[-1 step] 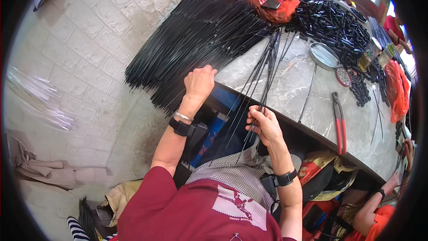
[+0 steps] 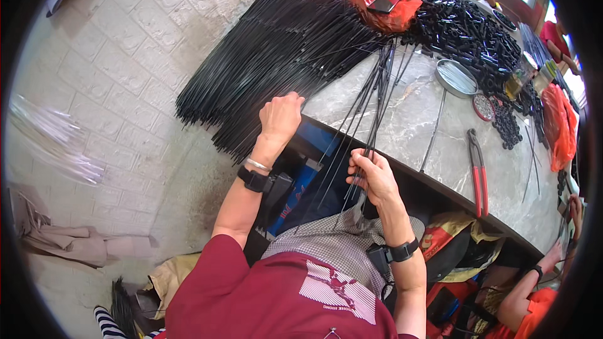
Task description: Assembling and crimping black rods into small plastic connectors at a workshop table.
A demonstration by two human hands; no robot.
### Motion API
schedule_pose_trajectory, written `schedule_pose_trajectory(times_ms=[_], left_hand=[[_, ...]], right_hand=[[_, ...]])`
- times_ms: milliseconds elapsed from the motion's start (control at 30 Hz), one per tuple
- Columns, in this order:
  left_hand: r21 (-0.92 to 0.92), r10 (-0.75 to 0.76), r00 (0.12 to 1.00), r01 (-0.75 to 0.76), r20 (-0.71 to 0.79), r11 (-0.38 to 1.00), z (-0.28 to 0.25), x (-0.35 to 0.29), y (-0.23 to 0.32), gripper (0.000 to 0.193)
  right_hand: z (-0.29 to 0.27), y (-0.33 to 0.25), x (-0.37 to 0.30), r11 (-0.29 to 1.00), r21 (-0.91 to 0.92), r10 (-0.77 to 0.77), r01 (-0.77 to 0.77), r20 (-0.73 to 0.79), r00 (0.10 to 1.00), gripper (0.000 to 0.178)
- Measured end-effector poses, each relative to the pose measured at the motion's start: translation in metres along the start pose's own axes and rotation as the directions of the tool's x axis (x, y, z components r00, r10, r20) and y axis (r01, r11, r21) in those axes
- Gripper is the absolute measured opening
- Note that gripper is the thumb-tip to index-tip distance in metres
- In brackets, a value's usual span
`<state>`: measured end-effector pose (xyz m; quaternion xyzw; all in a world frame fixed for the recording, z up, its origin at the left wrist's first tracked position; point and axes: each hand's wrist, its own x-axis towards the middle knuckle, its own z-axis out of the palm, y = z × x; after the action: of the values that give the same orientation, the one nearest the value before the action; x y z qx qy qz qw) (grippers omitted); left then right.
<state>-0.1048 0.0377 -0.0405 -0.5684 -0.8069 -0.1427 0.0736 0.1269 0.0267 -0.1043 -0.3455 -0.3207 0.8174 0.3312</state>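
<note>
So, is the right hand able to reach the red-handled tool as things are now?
Likely yes: the red-handled tool lies uncovered on the table. But the right hand holds thin black rods, which it may need to release first.

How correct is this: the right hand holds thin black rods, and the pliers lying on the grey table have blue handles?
Not fully: the pliers have red handles, not blue, as the head view shows. The right hand does hold thin black rods, and the pliers lie on the grey table.
</note>
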Motion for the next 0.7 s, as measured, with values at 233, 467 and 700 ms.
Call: schedule_pose_trajectory(times_ms=[233, 467, 700], left_hand=[[-0.077, 0.125, 0.987, -0.118, 0.101, 0.990, -0.006, -0.007, 0.002, 0.024], [-0.042, 0.119, 0.985, -0.114, 0.122, 0.993, -0.021, -0.029, 0.006, 0.029], [-0.548, 0.468, 0.816, -0.233, 0.339, 0.803, -0.048, -0.067, 0.017, 0.022]], right_hand=[[0.000, 0.001, 0.002, 1.000, -0.002, -0.009, 0.009, 0.025, 1.000, 0.011], [0.010, 0.005, 0.003, 1.000, 0.000, -0.003, 0.003, -0.013, 1.000, 0.019], [0.028, 0.022, 0.024, 0.940, 0.340, -0.022, -0.036, 0.165, 0.986, 0.030]])
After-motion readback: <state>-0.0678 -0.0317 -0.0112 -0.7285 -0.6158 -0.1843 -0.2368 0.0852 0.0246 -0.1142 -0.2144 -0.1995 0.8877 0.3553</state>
